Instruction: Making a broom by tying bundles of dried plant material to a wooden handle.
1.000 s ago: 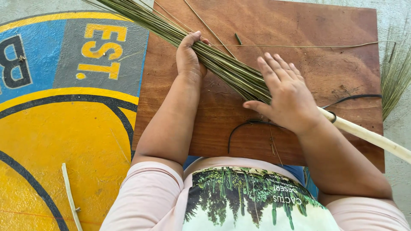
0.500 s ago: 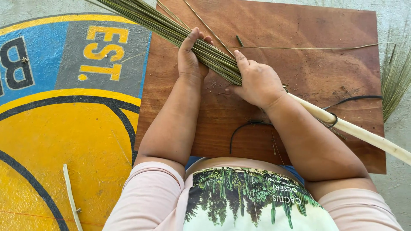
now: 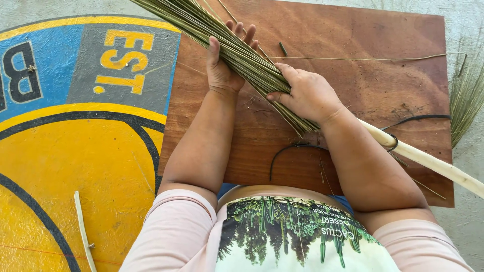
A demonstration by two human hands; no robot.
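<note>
**On the brown board: both hands working a bundle of green stalks**

Over the far left part of the wooden board (image 3: 353, 65), a person is sitting and holding down a long bundle of thin green stalks (image 3: 237, 50). The bundle is lying diagonally, fanning out past the board's far left corner and narrowing toward the middle, where it is meeting a pale wooden stick (image 3: 428, 158) that is running off past the board's right edge.

The left hand (image 3: 224, 65) is cupping the bundle from underneath, with the thumb on the near side and the fingertips curling up over the far side, so it's gripping the stalks loosely. The right hand (image 3: 307, 93) is lying on top of the bundle just beside the left one, fingers bent and pressing down around the stalks near where they're tapering off. Can't tell how tight that grip is.

A black cord (image 3: 292, 148) is curving on the board between the forearms, and it looks like another stretch of it is looping around the stick near the right wrist. One loose stalk (image 3: 368, 59) is lying across the far side of the board, well apart from the bundle. More green stalks (image 3: 466, 100) are sitting off the right edge. Left of the board, the floor is showing a painted yellow and blue sign (image 3: 75, 141), with a thin pale twig (image 3: 83, 231) lying on it.
</note>
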